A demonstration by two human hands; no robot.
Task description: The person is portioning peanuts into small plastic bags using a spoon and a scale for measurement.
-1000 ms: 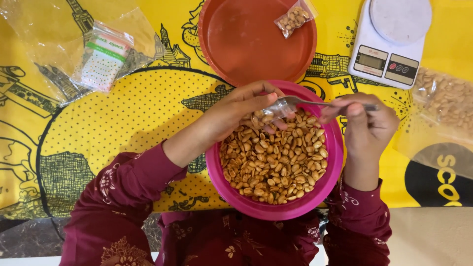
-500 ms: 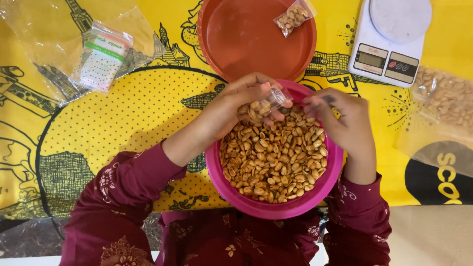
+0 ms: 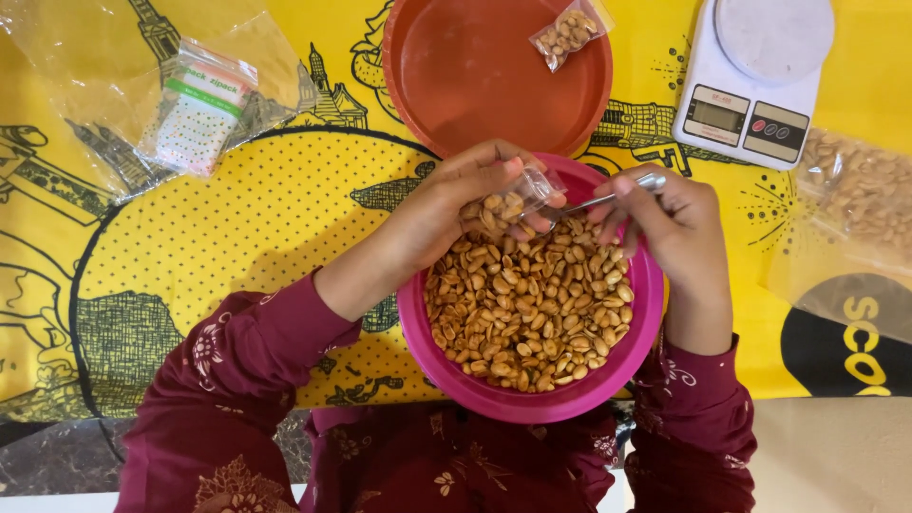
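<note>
A pink bowl full of peanuts sits in front of me on the yellow printed cloth. Over its far rim my left hand holds a small clear plastic bag partly filled with peanuts, its mouth turned to the right. My right hand grips a metal spoon by the handle, and the spoon's bowl end reaches the bag's mouth. Both hands hover just above the peanuts.
Behind the pink bowl stands an orange bowl with one filled small bag in it. A white kitchen scale is at the back right, a large clear bag of peanuts at the right, a packet of empty zip bags at the back left.
My right hand dipped toward the peanuts with the spoon and has come back up to the bag's mouth. The small bag in my left hand now shows more peanuts.
</note>
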